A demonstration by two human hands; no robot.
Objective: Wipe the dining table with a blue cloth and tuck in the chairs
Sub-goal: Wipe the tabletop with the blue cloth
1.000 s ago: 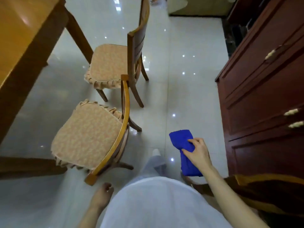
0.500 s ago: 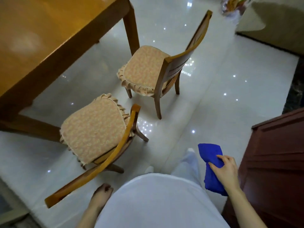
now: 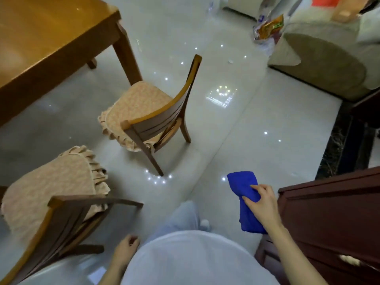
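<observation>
1. The right hand is gripping the blue cloth, which is hanging beside the dark cabinet.
2. The left hand is curling loosely, holding nothing.
3. The view is swinging right since earlier: a sofa is appearing, and the bench and both chairs are sliding left.

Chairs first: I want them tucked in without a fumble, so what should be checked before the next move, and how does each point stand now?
1. Blue cloth held securely in right hand: ok.
2. Left hand free for pushing: ok, it holds nothing.
3. Near chair tucked in: not ok, clear of the table.
4. Far chair tucked in: not ok, also pulled out.
5. Floor between chairs and table bare: ok where visible.
6. Tabletop wiped: cannot tell.
</observation>
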